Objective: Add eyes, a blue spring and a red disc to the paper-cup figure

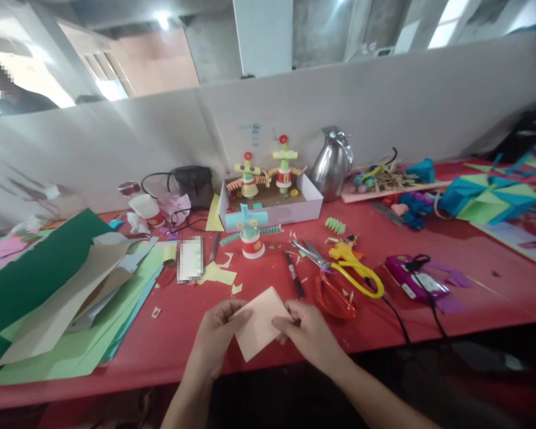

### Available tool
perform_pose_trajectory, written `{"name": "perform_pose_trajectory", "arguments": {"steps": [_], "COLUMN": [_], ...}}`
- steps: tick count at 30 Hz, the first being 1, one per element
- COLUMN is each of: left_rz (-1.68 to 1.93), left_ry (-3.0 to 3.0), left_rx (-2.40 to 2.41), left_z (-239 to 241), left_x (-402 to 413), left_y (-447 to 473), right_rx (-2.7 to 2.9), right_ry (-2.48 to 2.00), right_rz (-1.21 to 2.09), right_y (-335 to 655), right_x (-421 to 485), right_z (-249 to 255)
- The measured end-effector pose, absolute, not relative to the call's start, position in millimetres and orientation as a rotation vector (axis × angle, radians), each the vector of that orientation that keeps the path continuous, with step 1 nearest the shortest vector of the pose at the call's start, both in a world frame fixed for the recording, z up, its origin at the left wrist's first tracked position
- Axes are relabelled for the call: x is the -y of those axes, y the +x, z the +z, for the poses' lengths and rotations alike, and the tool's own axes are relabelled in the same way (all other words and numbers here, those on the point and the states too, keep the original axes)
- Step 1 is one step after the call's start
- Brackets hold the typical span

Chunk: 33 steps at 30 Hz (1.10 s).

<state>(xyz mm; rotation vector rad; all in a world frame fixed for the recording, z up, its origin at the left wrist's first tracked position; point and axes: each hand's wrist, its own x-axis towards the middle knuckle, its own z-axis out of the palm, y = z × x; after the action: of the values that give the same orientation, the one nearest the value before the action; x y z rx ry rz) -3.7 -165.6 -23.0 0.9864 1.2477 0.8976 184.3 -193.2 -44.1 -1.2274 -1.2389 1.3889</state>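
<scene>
One peach paper square (259, 325), pinched between left hand (214, 333) and right hand (308, 333), corner pointing away

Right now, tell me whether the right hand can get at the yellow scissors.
Probably yes: the yellow scissors lie close beside the right hand, with only red scissors between. Its fingers, though, are pinching the pink paper.

Left hand (218, 333): forearm extended from 7 o'clock, fingers pinched shut toward 2 o'clock. Right hand (307, 332): forearm extended from 4 o'clock, fingers pinched shut toward 10 o'clock
</scene>
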Motion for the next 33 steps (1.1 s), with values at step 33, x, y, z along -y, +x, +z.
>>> {"name": "perform_pose_trajectory", "arguments": {"steps": [33], "left_rz": [0.986], "left_ry": [1.103], "left_rx": [-1.328], "left_z": [-26], "left_x": [180], "left_y": [-16], "right_rx": [1.326], "right_ry": [-1.177], "right_rz": [1.43], "right_y": [193], "right_x": [186], "right_z": [-40]}}
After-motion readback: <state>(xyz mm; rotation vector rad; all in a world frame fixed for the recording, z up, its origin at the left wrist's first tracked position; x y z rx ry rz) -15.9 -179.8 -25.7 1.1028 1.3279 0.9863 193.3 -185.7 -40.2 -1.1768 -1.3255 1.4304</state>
